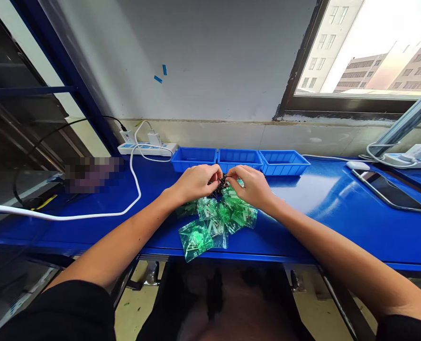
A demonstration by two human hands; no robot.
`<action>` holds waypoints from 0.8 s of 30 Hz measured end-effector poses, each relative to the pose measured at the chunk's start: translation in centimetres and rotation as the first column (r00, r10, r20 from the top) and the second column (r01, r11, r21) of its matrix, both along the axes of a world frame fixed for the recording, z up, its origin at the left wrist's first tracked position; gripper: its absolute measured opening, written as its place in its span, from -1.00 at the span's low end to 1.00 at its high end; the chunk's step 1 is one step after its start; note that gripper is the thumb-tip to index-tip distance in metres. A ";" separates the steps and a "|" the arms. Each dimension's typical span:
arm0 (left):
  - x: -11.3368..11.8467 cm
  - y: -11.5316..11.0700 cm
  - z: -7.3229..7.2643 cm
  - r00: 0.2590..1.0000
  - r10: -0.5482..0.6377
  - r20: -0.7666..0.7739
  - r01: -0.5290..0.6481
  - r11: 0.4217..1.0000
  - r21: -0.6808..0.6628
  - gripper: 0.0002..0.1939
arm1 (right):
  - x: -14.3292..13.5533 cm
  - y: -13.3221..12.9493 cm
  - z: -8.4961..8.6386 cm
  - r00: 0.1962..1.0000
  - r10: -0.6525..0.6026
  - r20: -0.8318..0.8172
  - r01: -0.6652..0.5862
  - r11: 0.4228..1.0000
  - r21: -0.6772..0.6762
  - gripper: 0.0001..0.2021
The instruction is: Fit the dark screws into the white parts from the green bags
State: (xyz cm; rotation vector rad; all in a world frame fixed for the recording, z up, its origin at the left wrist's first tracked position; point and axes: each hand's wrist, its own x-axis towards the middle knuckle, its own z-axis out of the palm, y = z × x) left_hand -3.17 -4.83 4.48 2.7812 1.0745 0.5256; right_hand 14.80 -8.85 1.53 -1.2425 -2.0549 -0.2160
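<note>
My left hand [199, 181] and my right hand [250, 185] meet near the middle of the blue table, fingertips pinched close together. Between and under them lies a heap of small dark pieces [218, 189], too fine for me to name. What each pinch holds is hidden by the fingers. Just below the hands is a pile of green clear plastic packets [239, 213] with pale small parts inside. One green packet [195, 239] lies nearest the table's front edge.
Three blue plastic bins [194, 154] stand in a row behind my hands. A power strip [125, 149] with a white cable [89, 218] is at the left. On the right lie a phone [390, 189] and another power strip [395, 160].
</note>
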 end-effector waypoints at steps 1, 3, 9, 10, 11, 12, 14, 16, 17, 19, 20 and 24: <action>0.0 0.0 0.0 1.000 0.001 0.002 -0.001 1.000 -0.001 -0.82 | 0.0 0.0 0.0 1.000 0.001 0.001 -0.001 1.000 0.001 -0.94; 0.0 -0.1 0.0 1.000 0.004 -0.002 -0.004 1.000 -0.001 -0.82 | -0.1 0.0 -0.1 1.000 0.005 0.009 -0.005 1.000 0.009 -0.94; 0.1 -0.2 -0.1 0.999 0.045 -0.026 -0.045 0.999 0.008 -0.83 | -0.4 -0.3 -0.1 0.990 0.000 0.139 -0.009 0.998 0.061 -0.86; 0.2 -0.2 -0.1 0.998 0.049 -0.024 -0.049 0.999 0.009 -0.84 | -0.5 -0.4 -0.1 0.985 -0.002 0.175 -0.011 0.997 0.075 -0.84; 0.2 -0.2 -0.1 0.998 0.055 -0.021 -0.055 0.998 0.009 -0.84 | -0.5 -0.4 -0.1 0.978 -0.006 0.206 -0.013 0.996 0.088 -0.82; 0.2 -0.2 -0.2 0.998 0.059 -0.017 -0.059 0.998 0.008 -0.85 | -0.6 -0.4 0.0 0.973 -0.013 0.228 -0.011 0.995 0.100 -0.80; 0.2 -0.2 -0.2 0.998 0.062 -0.008 -0.062 0.998 0.005 -0.85 | -0.7 -0.5 0.0 0.968 -0.033 0.248 0.003 0.993 0.119 -0.77; 0.2 -0.2 -0.2 0.999 0.054 0.001 -0.054 0.999 0.005 -0.85 | -0.7 -0.5 0.1 0.967 -0.053 0.248 0.019 0.991 0.136 -0.76; 0.2 -0.1 -0.2 0.999 0.048 0.004 -0.048 0.999 0.007 -0.85 | -0.6 -0.5 0.1 0.968 -0.062 0.243 0.027 0.989 0.144 -0.76; 0.2 -0.1 -0.3 0.999 0.038 0.004 -0.038 0.999 0.015 -0.85 | -0.6 -0.5 0.2 0.970 -0.073 0.234 0.039 0.988 0.147 -0.78; 0.2 -0.1 -0.3 0.999 0.035 0.000 -0.035 0.999 0.019 -0.85 | -0.6 -0.5 0.2 0.970 -0.075 0.231 0.043 0.989 0.143 -0.79; 0.2 0.0 -0.3 0.999 0.031 -0.016 -0.031 0.999 0.032 -0.86 | -0.6 -0.5 0.2 0.971 -0.078 0.226 0.051 0.991 0.122 -0.79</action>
